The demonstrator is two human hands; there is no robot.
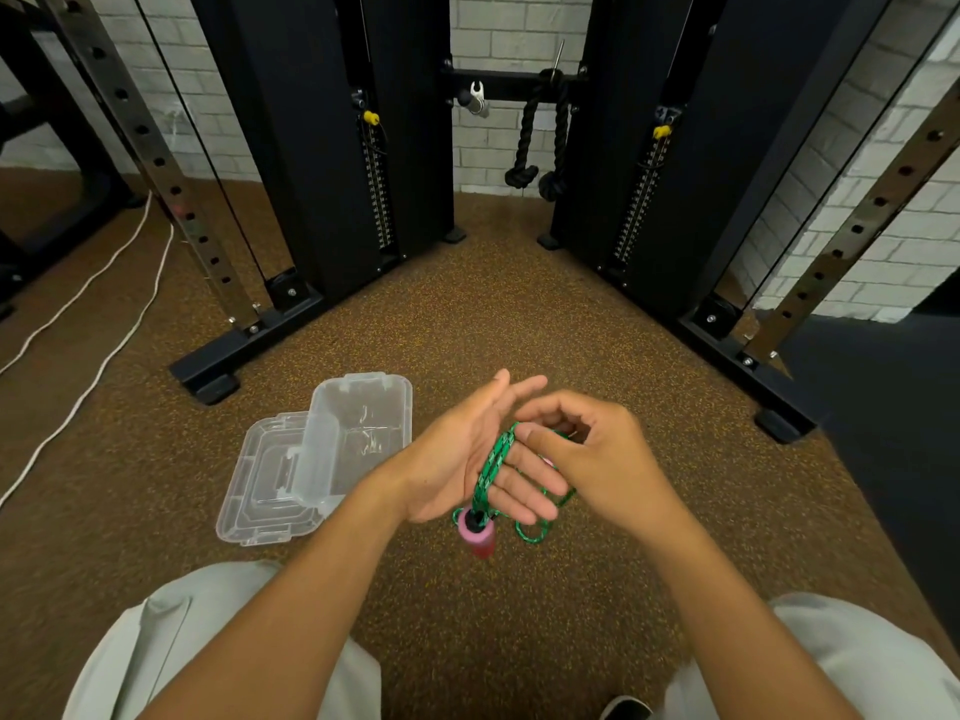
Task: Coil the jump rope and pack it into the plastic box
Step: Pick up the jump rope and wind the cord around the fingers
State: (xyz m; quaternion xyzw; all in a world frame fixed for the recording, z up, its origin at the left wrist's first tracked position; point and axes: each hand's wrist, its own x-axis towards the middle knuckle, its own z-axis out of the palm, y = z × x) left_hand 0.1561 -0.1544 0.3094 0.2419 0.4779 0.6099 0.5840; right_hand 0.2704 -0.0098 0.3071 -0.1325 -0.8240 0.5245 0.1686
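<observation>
I held my left hand flat and palm-up in front of me so it could serve as a form: the jump rope lay across the base of my outstretched fingers, green braid running from near my fingertips back toward the wrist. Those fingers were straight and close together, not gripping anything; the cord simply rested over them, which I judged the easiest way to lay one loop on another at an even size.

My right hand sat just beside and partly over the left, curled, its thumb and forefinger pressed on the cord near the top of the loop. How tightly I pinched I cannot tell, since the knuckles hid the contact. A few green loops hung below both hands, and one pink handle dangled under my left palm, letting its weight keep the cord taut. The second handle was mostly hidden by my right hand.

The plastic box stood open on the floor to my left, near my hand, with its lid lying partly under its nearer end. Nothing of the rope was in it; the coiling looked unfinished, the packing not begun.
</observation>
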